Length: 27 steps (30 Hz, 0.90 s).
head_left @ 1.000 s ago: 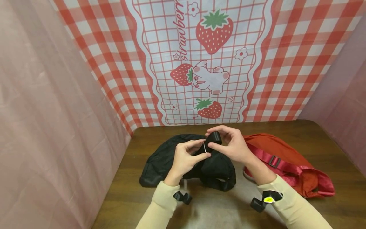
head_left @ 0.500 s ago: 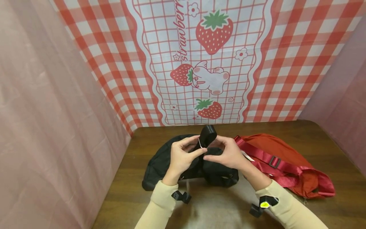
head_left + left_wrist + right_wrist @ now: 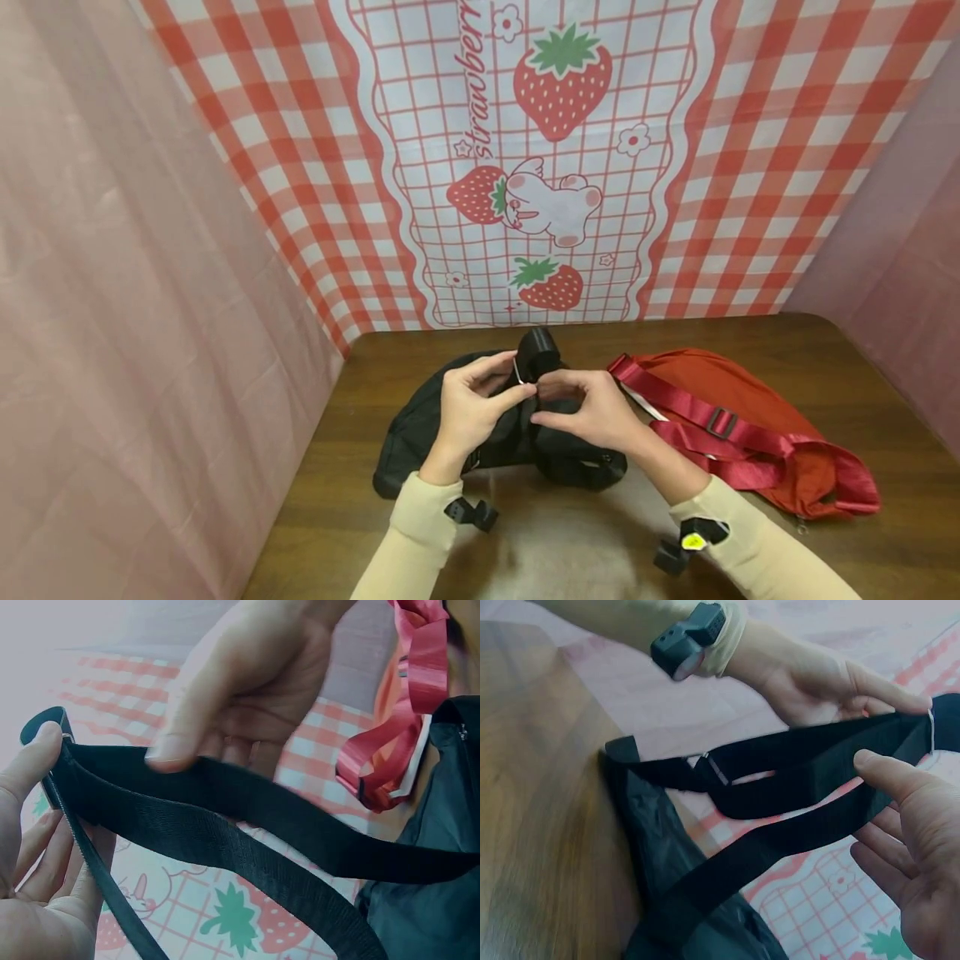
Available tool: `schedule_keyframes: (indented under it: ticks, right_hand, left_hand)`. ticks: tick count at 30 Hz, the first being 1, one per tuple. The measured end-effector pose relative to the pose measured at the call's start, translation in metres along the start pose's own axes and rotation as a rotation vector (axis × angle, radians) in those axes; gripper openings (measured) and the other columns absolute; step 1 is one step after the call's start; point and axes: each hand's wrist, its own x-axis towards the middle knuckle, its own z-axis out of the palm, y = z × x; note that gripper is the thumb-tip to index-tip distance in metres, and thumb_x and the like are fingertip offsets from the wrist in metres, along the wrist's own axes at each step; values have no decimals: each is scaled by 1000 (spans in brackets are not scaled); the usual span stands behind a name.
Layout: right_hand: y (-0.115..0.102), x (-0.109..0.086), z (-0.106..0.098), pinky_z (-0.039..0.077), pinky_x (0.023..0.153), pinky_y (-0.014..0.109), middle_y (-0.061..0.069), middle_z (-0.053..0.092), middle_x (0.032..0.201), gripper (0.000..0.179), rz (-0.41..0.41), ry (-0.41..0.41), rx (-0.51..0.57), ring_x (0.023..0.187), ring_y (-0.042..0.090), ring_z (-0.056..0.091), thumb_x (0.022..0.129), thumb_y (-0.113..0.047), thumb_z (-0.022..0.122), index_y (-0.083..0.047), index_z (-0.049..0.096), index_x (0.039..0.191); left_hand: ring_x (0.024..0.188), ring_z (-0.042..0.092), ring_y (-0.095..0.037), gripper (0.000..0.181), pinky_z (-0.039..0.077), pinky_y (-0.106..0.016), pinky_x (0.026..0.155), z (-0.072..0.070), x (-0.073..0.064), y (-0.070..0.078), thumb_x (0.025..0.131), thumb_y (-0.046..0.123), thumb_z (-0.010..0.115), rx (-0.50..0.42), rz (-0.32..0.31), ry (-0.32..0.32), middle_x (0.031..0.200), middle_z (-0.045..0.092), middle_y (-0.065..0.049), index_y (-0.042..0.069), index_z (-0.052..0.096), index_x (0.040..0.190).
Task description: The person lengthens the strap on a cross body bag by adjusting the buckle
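A black fabric bag (image 3: 412,437) lies on the table below both hands, its black strap (image 3: 157,825) raised in front of me. My left hand (image 3: 468,408) pinches the strap at a thin metal slider (image 3: 932,731) between thumb and fingers. Above the slider, a short loop of strap (image 3: 538,350) stands up. Just right of it, my right hand (image 3: 592,407) holds the strap, thumb (image 3: 877,769) on the near face and fingers behind. Several lengths of webbing run from the hands down to the bag. Another metal buckle (image 3: 718,769) sits farther along the strap in the right wrist view.
To the right on the wooden table (image 3: 322,475) lies a red bag (image 3: 716,375) with a crimson strap (image 3: 682,404) and dark buckle (image 3: 721,423). A strawberry-print cloth (image 3: 555,200) hangs behind the table; a pink curtain (image 3: 150,333) hangs at the left.
My right hand has come off the strap loop and moved down to the strap beside the slider. The left hand, still pinching the slider, has shifted slightly left; the loop now stands upright.
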Motion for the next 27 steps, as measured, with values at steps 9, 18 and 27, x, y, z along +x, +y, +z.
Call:
schedule_keyframes:
  ticks: [9,18,27]
  right_hand:
    - [9,-6,-7,65,93,28,3,81,113,42,10,-73,-33,101,13,78,84,-17,93,-15,77,122]
    - [5,0,7,65,88,25,11,80,110,42,-80,31,60,99,5,76,80,-5,94,-7,78,118]
    - [-1,0,1,67,85,30,6,83,103,33,-44,36,38,93,13,80,81,-6,93,-10,81,112]
  left_hand:
    - [105,75,-8,42,63,-32,99,-1,-2,1,85,0,89,-24,2,-8,116,76,-27,-2,77,125]
    - [106,75,-4,44,64,-29,97,8,-4,-3,84,4,90,-41,27,-64,115,76,-29,-4,76,125]
    - [107,76,-7,42,64,-32,97,5,-3,-1,85,-1,88,-17,39,-52,115,77,-26,-2,77,125]
